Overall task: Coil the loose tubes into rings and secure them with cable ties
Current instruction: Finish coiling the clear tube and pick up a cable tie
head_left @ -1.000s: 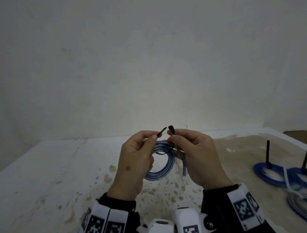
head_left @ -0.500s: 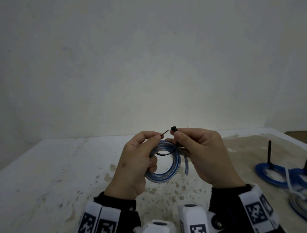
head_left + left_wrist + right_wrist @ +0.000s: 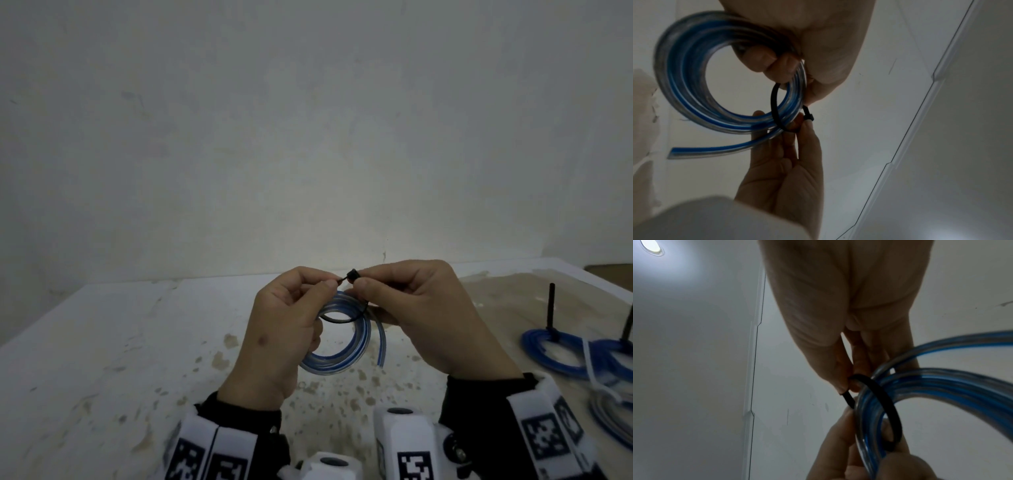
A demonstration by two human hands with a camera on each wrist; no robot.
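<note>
A coil of clear-blue tube [image 3: 342,363] hangs between my hands above the table. A black cable tie [image 3: 342,321] loops round its top strands. My left hand [image 3: 330,282] pinches the tie's thin tip with thumb and forefinger, and its lower fingers curl round the coil [image 3: 684,81]. My right hand [image 3: 356,277] pinches the tie's square head, and the tip meets it there. The left wrist view shows the left hand [image 3: 795,76], the right hand [image 3: 801,123] and the tie [image 3: 774,104]. In the right wrist view the right hand [image 3: 849,384] grips the tie [image 3: 885,400] beside the coil [image 3: 941,386].
On the stained white table [image 3: 102,342], at the right, lie blue coils [image 3: 548,356] with black tie tails [image 3: 551,308] standing up. A white tie [image 3: 594,370] and a clearer coil [image 3: 613,425] lie at the right edge. A wall rises close behind.
My hands have drawn together. The tie's tip, which stood apart and pointed up, now meets the tie's head. The loop round the coil's strands has not closed.
</note>
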